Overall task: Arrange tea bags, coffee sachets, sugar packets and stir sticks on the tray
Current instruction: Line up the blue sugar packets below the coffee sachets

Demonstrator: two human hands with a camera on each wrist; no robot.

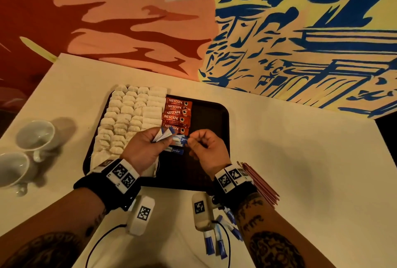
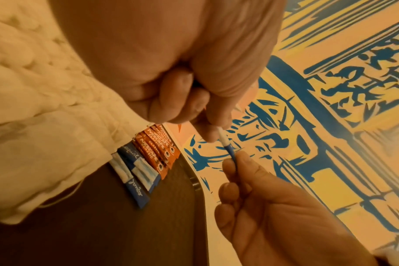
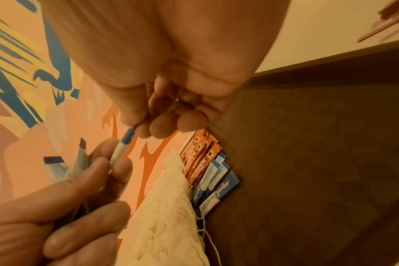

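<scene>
Head view: slim paper sugar packet (image 1: 180,138) between both grips.

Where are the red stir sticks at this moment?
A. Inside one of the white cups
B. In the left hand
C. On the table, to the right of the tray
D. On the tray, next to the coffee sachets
C: in the head view the stir sticks lie in a bundle on the table, just outside the right edge of the tray, beside the right hand's wrist.
</scene>
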